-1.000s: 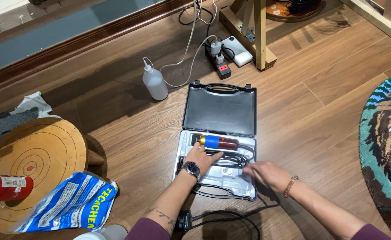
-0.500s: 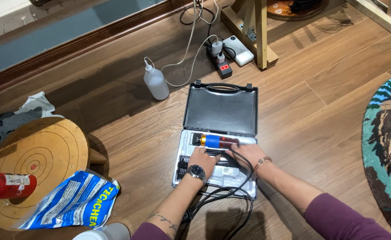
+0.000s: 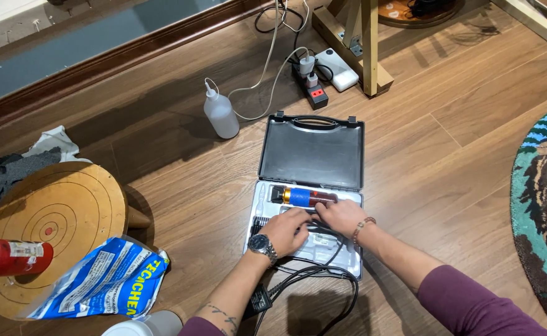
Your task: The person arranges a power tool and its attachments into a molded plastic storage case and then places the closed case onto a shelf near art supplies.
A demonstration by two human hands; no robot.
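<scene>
While both hands, left hand (image 3: 287, 228) and right hand (image 3: 341, 216), press curled fingers on a black cord (image 3: 323, 277) inside an open grey case (image 3: 311, 186) on the wooden floor (image 3: 448, 143), the limp, light cable looks best gathered by its loops.

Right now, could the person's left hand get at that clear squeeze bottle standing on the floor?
Probably yes. The left hand rests in the open case, and the squeeze bottle stands upright beyond the case's left side. Only bare wood floor lies between, though it would mean leaning forward.
</scene>
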